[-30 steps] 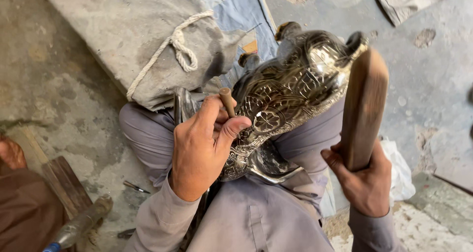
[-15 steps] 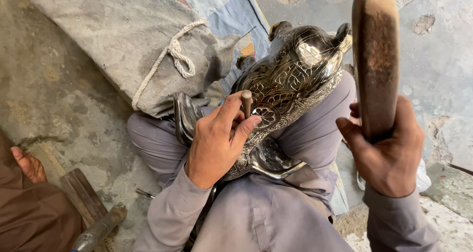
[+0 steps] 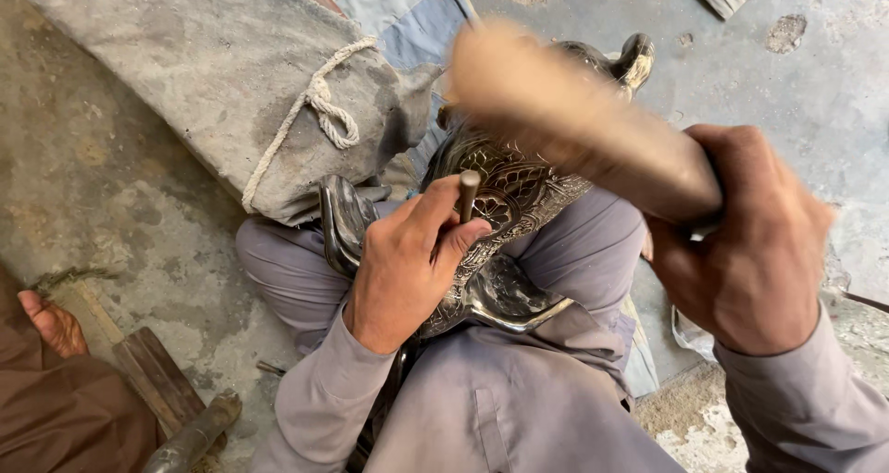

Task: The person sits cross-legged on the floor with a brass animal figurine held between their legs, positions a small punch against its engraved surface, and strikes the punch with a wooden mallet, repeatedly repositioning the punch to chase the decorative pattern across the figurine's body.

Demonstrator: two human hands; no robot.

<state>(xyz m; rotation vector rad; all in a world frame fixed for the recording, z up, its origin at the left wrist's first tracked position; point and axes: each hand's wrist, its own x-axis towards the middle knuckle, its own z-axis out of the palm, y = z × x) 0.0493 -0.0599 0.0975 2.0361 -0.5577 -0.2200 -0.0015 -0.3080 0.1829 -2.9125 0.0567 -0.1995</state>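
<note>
Mallet (image 3: 574, 121) is motion-blurred, head end smeared; it hides much of the metal vessel (image 3: 505, 191) behind it. Vessel's lower end is covered by the left hand (image 3: 403, 269), its overall shape hard to read. It lies across the lap, engraved, dark and shiny. Left hand pinches a punch (image 3: 468, 193) upright against the vessel, fingers pressed tight round it. Right hand (image 3: 750, 242) fully wrapped round the mallet handle. Another person's foot (image 3: 51, 320) is cut off at left edge. Bare concrete floor (image 3: 111, 186), dusty; grey sack (image 3: 213, 66) with knotted rope (image 3: 319, 103) beside the knees.
</note>
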